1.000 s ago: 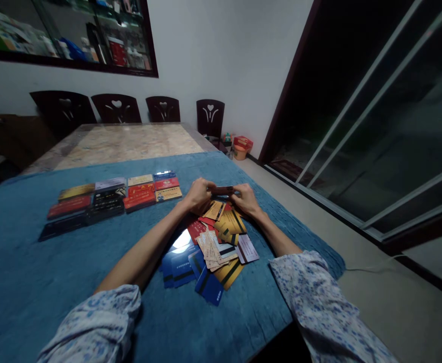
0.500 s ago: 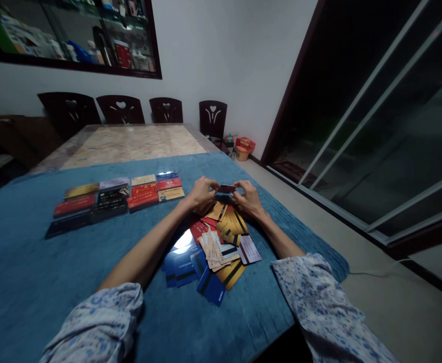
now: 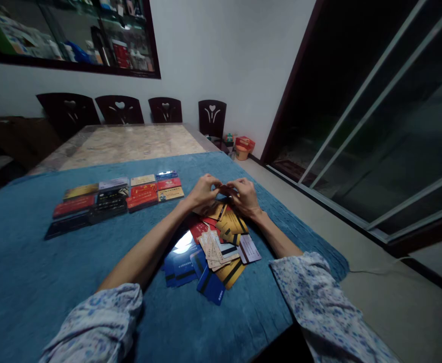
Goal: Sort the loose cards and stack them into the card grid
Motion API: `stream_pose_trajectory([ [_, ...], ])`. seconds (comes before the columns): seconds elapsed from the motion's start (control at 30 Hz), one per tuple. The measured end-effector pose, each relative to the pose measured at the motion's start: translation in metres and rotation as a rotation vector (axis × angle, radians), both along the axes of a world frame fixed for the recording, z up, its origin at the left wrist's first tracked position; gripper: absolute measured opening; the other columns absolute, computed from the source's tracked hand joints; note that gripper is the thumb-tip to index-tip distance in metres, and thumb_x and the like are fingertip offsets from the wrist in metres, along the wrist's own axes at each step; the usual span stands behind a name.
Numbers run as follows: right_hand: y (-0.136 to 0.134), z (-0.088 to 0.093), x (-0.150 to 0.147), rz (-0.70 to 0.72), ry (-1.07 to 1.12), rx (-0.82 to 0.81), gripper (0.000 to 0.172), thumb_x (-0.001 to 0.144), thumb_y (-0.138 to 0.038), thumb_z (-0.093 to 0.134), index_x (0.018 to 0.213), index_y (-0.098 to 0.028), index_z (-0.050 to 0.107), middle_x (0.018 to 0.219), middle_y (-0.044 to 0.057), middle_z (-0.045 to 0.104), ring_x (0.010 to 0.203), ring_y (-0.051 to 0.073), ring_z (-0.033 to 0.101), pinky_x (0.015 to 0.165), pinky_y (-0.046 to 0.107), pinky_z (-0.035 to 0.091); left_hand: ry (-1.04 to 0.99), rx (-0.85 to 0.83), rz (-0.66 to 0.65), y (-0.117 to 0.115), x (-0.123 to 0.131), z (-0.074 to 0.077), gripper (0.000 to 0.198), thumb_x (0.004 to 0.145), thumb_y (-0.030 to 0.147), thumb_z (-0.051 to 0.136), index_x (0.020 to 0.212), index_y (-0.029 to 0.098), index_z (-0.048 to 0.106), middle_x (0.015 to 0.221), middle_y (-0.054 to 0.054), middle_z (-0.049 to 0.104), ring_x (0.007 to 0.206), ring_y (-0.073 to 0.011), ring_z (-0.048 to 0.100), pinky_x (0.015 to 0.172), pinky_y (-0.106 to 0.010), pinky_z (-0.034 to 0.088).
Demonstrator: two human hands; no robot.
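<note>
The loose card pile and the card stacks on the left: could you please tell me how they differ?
The loose card pile is spread messily, its cards overlapping at varied angles; the card stacks form an ordered grid with aligned edges. The loose card pile lies close to the left hand and right hand; the card stacks lie further left. Both rest on the blue cloth.

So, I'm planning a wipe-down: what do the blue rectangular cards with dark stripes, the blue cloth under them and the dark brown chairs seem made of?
Blue rectangular cards: probably smooth, glossy plastic; one throws back a bright glare.
Blue cloth: soft-looking, matt fabric, maybe plush; its surface shows fine creases.
Dark brown chairs: perhaps wood, going by colour and cut-out backs; finish unclear.
</note>
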State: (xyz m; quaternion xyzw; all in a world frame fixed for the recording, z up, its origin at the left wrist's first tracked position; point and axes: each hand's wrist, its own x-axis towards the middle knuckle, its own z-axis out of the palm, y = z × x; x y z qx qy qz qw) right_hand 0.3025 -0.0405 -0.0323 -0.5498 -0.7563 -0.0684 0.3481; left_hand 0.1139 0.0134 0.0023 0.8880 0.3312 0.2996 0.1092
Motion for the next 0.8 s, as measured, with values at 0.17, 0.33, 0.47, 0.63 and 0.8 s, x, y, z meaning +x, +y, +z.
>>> stream_pose_trajectory([
  [0.17,0.001,-0.001,-0.001,-0.011,0.02,-0.021,0.028,0.094,-0.016,0.054,0.115,-0.021,0.072,0.103,0.009,0.076,0.106,0.027,0.06,0.095,0.041,0.041,0.046,0.003,0.076,0.004,-0.005,0.0,0.02,0.076,0.013,0.059,0.079,0.016,0.079,0.084,-0.006,0.077,0.088,-0.021,0.066,0.087,-0.032,0.052],
  [0.33,0.001,-0.002,0.0,-0.024,0.031,-0.086,0.031,0.092,-0.014,0.053,0.117,-0.02,0.07,0.107,0.009,0.077,0.107,0.027,0.06,0.095,0.04,0.041,0.16,-0.045,0.132,0.006,-0.012,0.004,0.027,0.072,0.017,0.056,0.084,0.014,0.08,0.083,-0.006,0.076,0.081,-0.0207,0.066,0.078,-0.029,0.05],
  [0.47,0.0,-0.002,-0.002,-0.03,0.037,-0.13,0.034,0.09,-0.012,0.052,0.118,-0.019,0.069,0.108,0.009,0.076,0.108,0.027,0.06,0.097,0.039,0.041,0.198,-0.11,0.13,0.008,-0.016,0.004,0.029,0.066,0.017,0.054,0.081,0.012,0.079,0.073,-0.004,0.073,0.072,-0.0183,0.063,0.07,-0.026,0.046],
  [0.63,-0.002,0.0,-0.005,-0.05,0.019,-0.162,0.037,0.089,-0.01,0.05,0.12,-0.018,0.068,0.112,0.009,0.075,0.109,0.026,0.06,0.097,0.038,0.04,0.209,-0.155,0.116,0.009,-0.019,0.001,0.027,0.064,0.016,0.054,0.076,0.01,0.077,0.068,-0.004,0.07,0.067,-0.0157,0.058,0.064,-0.025,0.042],
  [0.8,0.0,-0.002,-0.004,-0.078,-0.013,-0.163,0.036,0.089,-0.011,0.049,0.119,-0.019,0.068,0.11,0.01,0.075,0.107,0.026,0.06,0.094,0.037,0.041,0.175,-0.166,0.108,0.014,-0.022,-0.004,0.025,0.063,0.018,0.057,0.076,0.011,0.077,0.064,-0.002,0.068,0.069,-0.0159,0.06,0.065,-0.024,0.043],
])
